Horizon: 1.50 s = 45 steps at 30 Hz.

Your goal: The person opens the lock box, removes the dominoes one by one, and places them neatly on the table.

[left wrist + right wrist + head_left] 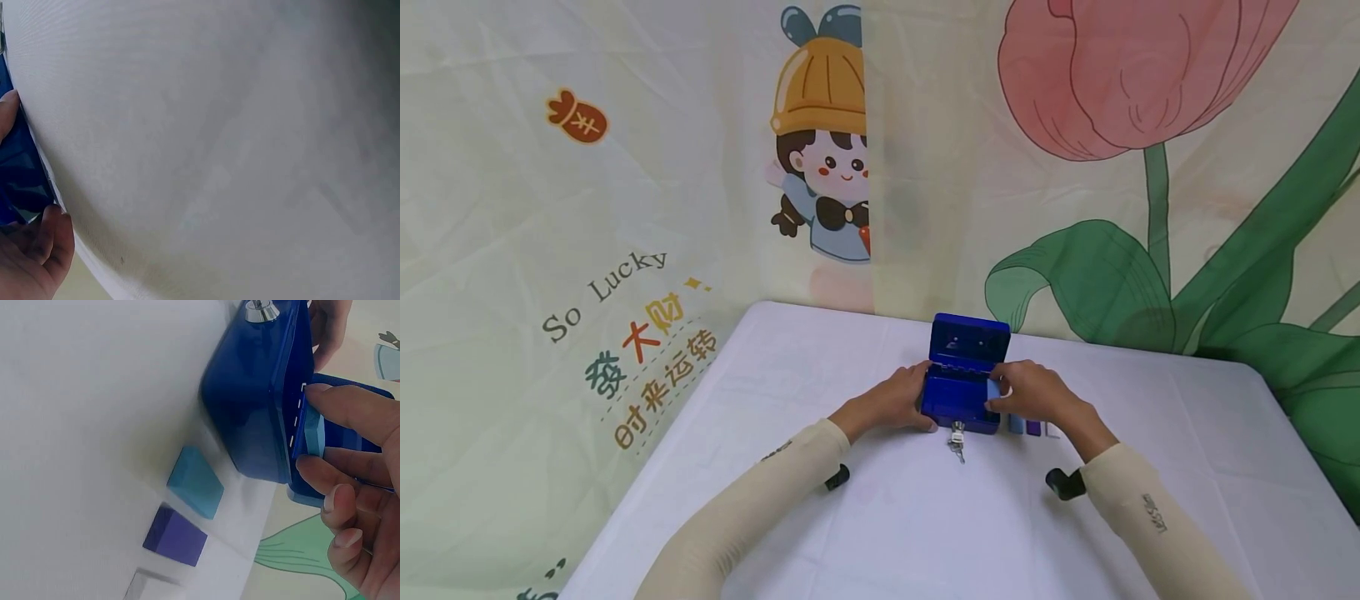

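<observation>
A blue metal cash box stands on the table with its lid raised at the back. Keys hang from the lock on its front. My left hand grips the box's left side, thumb toward the front corner and fingers toward the back; the left wrist view catches only part of this hand at its edge. Between thumb and fingers, my right hand pinches a light blue block at the right end of the box opening.
Right of the box lie a light blue block, a purple block and a white block in a row. A white cloth covers the table. Behind it hangs a printed curtain.
</observation>
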Each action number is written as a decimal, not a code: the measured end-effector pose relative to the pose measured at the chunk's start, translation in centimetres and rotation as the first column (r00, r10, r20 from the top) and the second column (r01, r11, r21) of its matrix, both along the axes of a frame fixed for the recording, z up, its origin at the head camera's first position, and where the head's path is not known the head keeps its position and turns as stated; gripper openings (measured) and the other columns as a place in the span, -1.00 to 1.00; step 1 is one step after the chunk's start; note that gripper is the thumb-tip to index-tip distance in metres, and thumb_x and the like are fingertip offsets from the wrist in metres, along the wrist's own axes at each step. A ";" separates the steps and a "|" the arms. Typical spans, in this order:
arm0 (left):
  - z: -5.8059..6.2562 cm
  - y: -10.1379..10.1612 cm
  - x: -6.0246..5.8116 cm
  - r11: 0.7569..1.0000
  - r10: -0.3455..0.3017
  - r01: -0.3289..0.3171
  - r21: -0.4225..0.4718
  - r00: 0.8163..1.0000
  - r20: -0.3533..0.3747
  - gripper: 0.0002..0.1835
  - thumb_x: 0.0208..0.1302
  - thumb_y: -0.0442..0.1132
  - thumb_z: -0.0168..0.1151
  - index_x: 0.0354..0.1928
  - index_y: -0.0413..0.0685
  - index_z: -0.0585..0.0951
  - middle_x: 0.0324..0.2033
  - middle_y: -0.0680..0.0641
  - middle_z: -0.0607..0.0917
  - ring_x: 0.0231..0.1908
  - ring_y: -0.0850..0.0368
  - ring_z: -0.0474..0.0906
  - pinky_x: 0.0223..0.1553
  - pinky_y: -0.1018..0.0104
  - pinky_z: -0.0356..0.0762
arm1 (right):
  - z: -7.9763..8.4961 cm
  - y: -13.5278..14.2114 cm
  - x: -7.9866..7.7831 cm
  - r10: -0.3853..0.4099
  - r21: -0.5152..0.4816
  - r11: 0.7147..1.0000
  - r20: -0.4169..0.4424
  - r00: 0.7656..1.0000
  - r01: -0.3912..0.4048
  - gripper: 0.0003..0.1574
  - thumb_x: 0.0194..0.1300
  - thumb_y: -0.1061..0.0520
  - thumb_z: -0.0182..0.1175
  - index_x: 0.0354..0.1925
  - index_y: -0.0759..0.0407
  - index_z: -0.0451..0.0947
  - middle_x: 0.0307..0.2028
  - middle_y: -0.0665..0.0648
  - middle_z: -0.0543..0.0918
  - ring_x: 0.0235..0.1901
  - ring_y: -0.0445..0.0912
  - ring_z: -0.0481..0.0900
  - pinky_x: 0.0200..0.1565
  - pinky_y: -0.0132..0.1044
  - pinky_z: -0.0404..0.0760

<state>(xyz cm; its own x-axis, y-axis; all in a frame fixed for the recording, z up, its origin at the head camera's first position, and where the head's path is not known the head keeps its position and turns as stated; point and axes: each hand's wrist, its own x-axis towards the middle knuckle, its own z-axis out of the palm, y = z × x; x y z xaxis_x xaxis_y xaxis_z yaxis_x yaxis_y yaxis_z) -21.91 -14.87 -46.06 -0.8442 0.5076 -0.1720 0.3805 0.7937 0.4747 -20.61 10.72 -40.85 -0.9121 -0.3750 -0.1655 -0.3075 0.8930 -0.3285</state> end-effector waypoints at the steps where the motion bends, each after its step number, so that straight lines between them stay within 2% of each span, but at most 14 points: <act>1: 0.0 0.0 0.0 1.000 0.002 -0.002 -0.002 1.000 -0.001 0.24 0.06 0.13 0.54 0.58 -0.11 -0.06 0.47 -0.20 0.29 0.43 -0.10 0.24 0.46 0.00 0.24 | 0.1 0.1 0.0 -0.003 0.002 1.000 0.001 1.000 0.003 -0.37 0.17 -0.07 0.47 0.10 0.24 0.60 -0.17 0.15 0.74 -0.23 -0.04 0.67 -0.14 -0.08 0.72; 7: -0.2 0.0 -0.1 1.000 -0.003 0.003 -0.002 1.000 -0.013 0.24 0.05 0.14 0.54 0.57 -0.12 -0.05 0.46 -0.20 0.30 0.43 -0.10 0.25 0.45 0.01 0.25 | 0.2 0.8 0.2 -0.008 0.002 1.000 0.001 1.000 0.008 -0.37 0.17 -0.06 0.47 0.10 0.25 0.59 -0.15 0.17 0.74 -0.20 -0.01 0.68 -0.09 -0.02 0.70; 18: 0.1 0.0 0.1 0.999 -0.018 0.017 -0.031 0.999 -0.028 0.25 0.05 0.13 0.54 0.57 -0.15 -0.06 0.47 -0.22 0.30 0.44 -0.11 0.24 0.45 0.04 0.26 | 0.2 1.8 0.2 -0.019 0.017 1.000 0.007 1.000 0.019 -0.38 0.18 -0.05 0.46 0.09 0.26 0.59 -0.18 0.16 0.73 -0.26 -0.06 0.66 -0.13 -0.05 0.71; 30: 0.1 0.0 0.2 1.000 0.000 0.000 -0.011 1.000 -0.015 0.25 0.05 0.12 0.55 0.58 -0.11 -0.06 0.46 -0.22 0.30 0.44 -0.11 0.23 0.45 0.01 0.25 | -0.1 3.2 0.6 -0.051 0.018 0.999 0.049 0.998 0.050 -0.43 0.19 -0.02 0.45 0.07 0.27 0.60 -0.20 0.17 0.72 -0.33 -0.09 0.64 -0.16 -0.09 0.71; 45: 0.0 -0.1 0.2 0.999 -0.002 0.001 -0.037 1.000 -0.018 0.26 0.04 0.15 0.54 0.58 -0.11 -0.05 0.47 -0.20 0.30 0.44 -0.10 0.24 0.45 0.02 0.25 | -0.7 5.0 1.2 -0.073 0.028 0.997 0.095 0.993 0.071 -0.43 0.18 -0.02 0.46 0.05 0.29 0.60 -0.25 0.13 0.70 -0.32 -0.08 0.58 -0.19 -0.13 0.67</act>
